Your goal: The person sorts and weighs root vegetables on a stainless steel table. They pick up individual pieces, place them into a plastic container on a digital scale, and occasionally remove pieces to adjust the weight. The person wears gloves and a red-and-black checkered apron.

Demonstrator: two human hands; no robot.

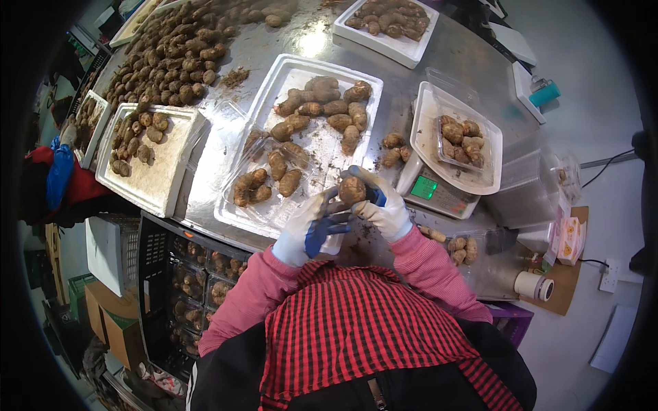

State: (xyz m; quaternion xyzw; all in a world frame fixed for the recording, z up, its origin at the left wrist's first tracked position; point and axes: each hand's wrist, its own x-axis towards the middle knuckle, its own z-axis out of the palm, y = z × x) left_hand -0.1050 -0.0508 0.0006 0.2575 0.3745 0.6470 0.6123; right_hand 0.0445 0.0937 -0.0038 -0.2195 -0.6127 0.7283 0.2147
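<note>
A round brown taro (352,191) is held up in my right hand (385,204), whose gloved fingers and thumb curl about it. My left hand (312,222), in a white glove with blue coating, is beside the taro with its fingers apart; its fingertips come close, and I cannot tell whether they touch. Below and beyond the hands lies a white foam tray (373,83) with loose taros (336,107) at its far end. In its near part stands a clear plastic box (310,166) with several taros. On the right, a scale (439,194) carries another filled clear box (460,139).
A big taro heap (168,68) covers the table's far left. Further foam trays stand at left (164,179) and far back (411,56). A black crate (154,267) holds packed boxes at lower left. Clear empty boxes (522,181) are stacked right of the scale; a tape roll (534,286) lies nearby.
</note>
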